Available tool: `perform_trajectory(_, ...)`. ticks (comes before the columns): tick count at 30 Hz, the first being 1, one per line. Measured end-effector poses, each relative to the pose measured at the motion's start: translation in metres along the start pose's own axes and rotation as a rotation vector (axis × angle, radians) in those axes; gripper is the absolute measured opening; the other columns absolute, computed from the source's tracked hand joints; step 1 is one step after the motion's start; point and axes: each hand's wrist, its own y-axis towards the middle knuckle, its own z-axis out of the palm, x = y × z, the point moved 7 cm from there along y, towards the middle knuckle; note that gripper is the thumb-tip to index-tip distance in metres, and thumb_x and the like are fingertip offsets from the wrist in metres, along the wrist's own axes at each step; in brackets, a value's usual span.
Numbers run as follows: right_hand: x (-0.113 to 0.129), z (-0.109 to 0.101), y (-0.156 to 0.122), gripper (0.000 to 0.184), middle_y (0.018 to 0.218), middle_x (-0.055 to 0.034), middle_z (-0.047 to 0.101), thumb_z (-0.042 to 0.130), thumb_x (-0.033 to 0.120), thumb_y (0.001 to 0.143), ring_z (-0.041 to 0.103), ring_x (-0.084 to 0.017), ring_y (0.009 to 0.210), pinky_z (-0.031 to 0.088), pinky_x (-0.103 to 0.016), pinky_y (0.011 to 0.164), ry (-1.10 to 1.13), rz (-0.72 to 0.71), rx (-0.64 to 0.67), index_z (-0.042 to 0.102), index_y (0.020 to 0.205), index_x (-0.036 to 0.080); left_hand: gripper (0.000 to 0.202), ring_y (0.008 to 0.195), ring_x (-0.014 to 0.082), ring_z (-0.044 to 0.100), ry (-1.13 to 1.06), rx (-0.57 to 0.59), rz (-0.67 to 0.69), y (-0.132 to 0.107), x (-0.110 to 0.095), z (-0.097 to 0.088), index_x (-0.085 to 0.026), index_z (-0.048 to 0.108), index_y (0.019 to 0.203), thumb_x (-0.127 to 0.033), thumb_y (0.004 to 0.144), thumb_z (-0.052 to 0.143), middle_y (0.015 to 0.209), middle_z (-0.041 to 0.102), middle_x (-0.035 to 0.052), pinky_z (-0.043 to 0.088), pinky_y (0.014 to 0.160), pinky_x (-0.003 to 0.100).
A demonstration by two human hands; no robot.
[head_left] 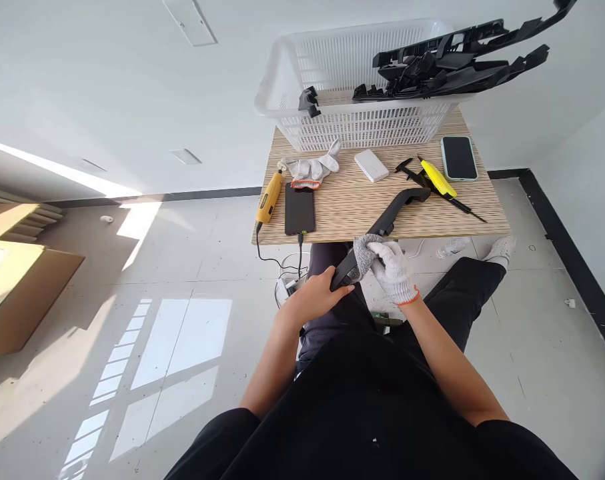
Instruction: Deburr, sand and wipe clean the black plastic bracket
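A long black plastic part (399,204) slants from the small wooden table (342,207) down toward my lap. My bare left hand (315,293) is closed round its near end. My right hand (389,267), in a grey-white knit glove, grips the same part a little higher, close to the table's front edge. Both hands hang in front of the table, above my knees.
On the table lie a yellow rotary tool (269,198), a black phone (299,209) on a cable, a spare glove (315,167), a white power bank (371,165), a yellow-handled cutter (437,179), and a second phone (459,158). A white basket (352,83) holds more black parts (452,60). A cardboard box (17,293) stands far left.
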Motion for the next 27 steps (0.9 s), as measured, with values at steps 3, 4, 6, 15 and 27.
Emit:
perform_trajectory(3,0.004,-0.006,0.009,0.03,0.101,-0.005,0.066,0.057,0.017,0.089,0.065,-0.017,0.083,0.051,-0.026,0.068,0.002,0.012,0.047,0.07,0.114,0.023,0.042,0.072,0.0241,0.061,0.005,0.0,-0.003,0.0,0.0,0.0,-0.024,0.046,0.091,-0.066,0.089,0.046,0.08,0.064,0.0049,0.04,0.06,0.032)
perform_trajectory(4,0.005,-0.008,0.011,0.028,0.1,-0.0047,0.066,0.057,0.017,0.089,0.065,-0.016,0.081,0.05,-0.026,0.067,-0.003,0.017,0.062,0.07,0.113,0.023,0.042,0.072,0.024,0.061,0.004,0.001,-0.002,-0.001,0.0,0.001,-0.024,0.046,0.091,-0.066,0.089,0.045,0.079,0.063,0.0048,0.04,0.06,0.032)
perform_trajectory(6,0.005,-0.009,0.014,0.027,0.1,-0.0046,0.066,0.057,0.017,0.089,0.064,-0.016,0.08,0.049,-0.025,0.067,-0.014,0.017,0.089,0.07,0.112,0.023,0.043,0.072,0.024,0.061,0.0,0.001,-0.004,-0.001,0.001,0.001,-0.024,0.046,0.091,-0.067,0.089,0.045,0.079,0.063,0.0047,0.04,0.061,0.032)
perform_trajectory(15,0.007,-0.009,0.013,0.033,0.102,-0.0046,0.067,0.055,0.014,0.09,0.065,-0.016,0.083,0.049,-0.024,0.067,-0.072,0.021,0.067,0.072,0.116,0.025,0.044,0.071,0.0246,0.061,-0.002,-0.002,-0.026,-0.001,0.0,0.002,-0.024,0.045,0.09,-0.068,0.089,0.043,0.079,0.063,0.0053,0.041,0.06,0.033)
perform_trajectory(27,0.011,-0.012,0.019,0.028,0.101,-0.0037,0.069,0.056,0.018,0.092,0.066,-0.016,0.082,0.047,-0.025,0.066,-0.084,-0.023,0.064,0.074,0.113,0.025,0.041,0.072,0.0242,0.061,-0.013,-0.021,-0.02,-0.003,0.0,-0.002,-0.024,0.038,0.084,-0.064,0.089,0.045,0.078,0.063,0.0045,0.04,0.06,0.032)
